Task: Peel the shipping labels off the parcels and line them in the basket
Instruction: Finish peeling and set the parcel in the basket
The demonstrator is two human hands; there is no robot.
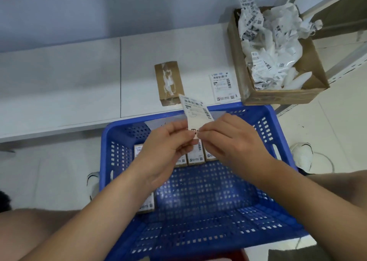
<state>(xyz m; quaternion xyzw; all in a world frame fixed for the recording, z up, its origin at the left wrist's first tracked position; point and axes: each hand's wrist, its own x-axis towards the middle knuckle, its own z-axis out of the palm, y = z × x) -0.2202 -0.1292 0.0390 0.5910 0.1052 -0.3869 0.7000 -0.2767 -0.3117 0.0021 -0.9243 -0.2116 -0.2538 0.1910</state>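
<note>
Mid-peel: my left hand (170,139) & right hand (228,139) both pinch the label (195,113) at its bottom edge, over the basket (282,141). Next, prob: split off backing w/o tearing.

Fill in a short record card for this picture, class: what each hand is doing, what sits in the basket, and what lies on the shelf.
left hand: pinches the lower end of the shipping label
right hand: pinches the same end of the label
blue basket: holds a row of small labelled parcels along its far side
shelf: bears a bare taped parcel and a loose label
cardboard box: filled with crumpled white paper scraps
</note>
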